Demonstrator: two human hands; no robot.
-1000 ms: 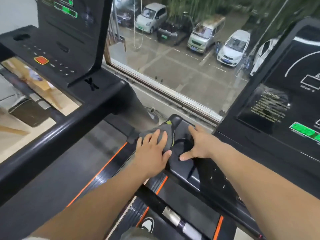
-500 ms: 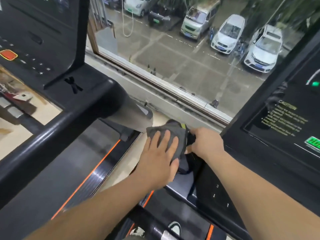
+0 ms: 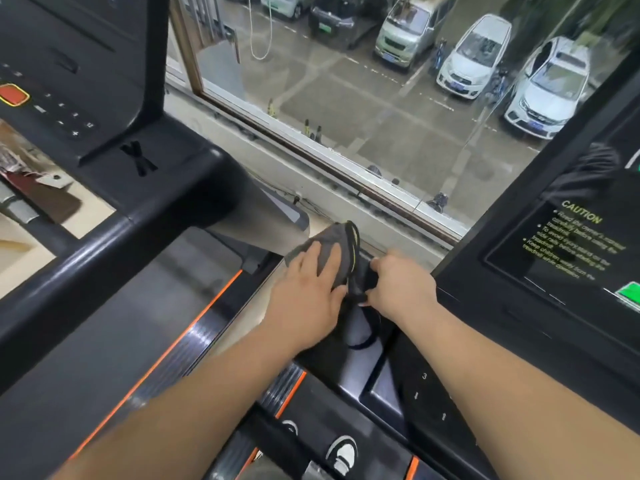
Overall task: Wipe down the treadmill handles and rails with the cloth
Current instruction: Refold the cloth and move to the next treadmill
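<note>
Centre frame, the left hand (image 3: 304,296) presses flat on the grey cloth (image 3: 332,251). The right hand (image 3: 401,285) grips the handle (image 3: 356,329) alongside.

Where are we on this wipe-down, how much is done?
Done: nothing shows as finished; no surface looks visibly wiped. In hand: the left hand presses the grey cloth flat on the front end of the black handle, the right hand gripping beside it. Left: the long handrail, no cloth near it.
</note>
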